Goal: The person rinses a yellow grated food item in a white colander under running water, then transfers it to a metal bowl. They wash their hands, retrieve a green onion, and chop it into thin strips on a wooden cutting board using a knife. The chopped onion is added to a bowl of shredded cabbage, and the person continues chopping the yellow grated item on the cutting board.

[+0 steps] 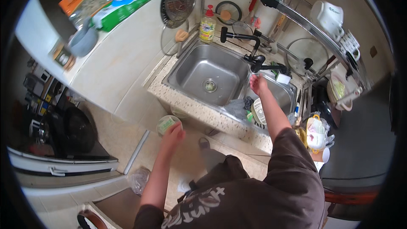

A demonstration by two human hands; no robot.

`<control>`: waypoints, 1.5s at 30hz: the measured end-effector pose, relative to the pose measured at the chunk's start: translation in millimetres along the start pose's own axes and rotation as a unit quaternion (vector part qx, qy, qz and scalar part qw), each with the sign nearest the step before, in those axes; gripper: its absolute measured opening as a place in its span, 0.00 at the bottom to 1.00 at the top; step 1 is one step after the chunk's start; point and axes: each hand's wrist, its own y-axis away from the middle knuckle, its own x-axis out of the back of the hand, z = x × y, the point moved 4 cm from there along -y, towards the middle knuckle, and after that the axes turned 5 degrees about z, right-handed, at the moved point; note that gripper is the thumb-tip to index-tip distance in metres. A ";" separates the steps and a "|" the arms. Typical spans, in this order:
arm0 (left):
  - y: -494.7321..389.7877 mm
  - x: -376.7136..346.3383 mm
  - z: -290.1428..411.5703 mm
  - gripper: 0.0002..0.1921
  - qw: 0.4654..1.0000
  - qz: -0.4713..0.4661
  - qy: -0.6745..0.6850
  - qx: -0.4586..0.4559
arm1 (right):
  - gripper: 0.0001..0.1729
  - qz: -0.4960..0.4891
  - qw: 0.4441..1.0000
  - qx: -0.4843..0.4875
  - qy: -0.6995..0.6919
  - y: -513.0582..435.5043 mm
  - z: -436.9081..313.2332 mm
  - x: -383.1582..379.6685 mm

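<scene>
My right hand (258,84) reaches over the divider of the steel double sink, just below the black tap (253,58). Its fingers are loosely curled, and I see nothing in them. The larger basin (203,66) lies to its left, with bits of food in the drain strainer (210,86). My left hand (174,136), blurred, hangs in front of the counter with bent fingers. It overlaps the edge of a round clear plastic container (165,124) with something green and white in it. Whether it grips that container cannot be told.
A grey cloth (236,108) and a pale plastic basket (259,111) lie by the smaller basin. A dish-soap bottle (207,27) stands behind the sink. Wipes (127,4) and a grey mortar (83,39) sit on the left ledge. A plastic bag (140,179) lies on the floor.
</scene>
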 end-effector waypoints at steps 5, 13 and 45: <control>-146.6 -119.5 25.5 0.19 0.973 -0.110 0.141 0.146 | 0.29 0.040 0.989 0.003 -0.143 -119.1 -44.3 -49.5; -292.4 -203.4 -2.6 0.19 0.972 -0.085 -0.036 0.214 | 0.25 0.032 0.982 -0.005 -0.185 -104.2 -50.4 -56.5; -401.7 -323.6 3.9 0.18 0.988 -0.033 0.130 0.081 | 0.12 -0.052 0.988 -0.049 0.134 -173.2 81.5 -191.2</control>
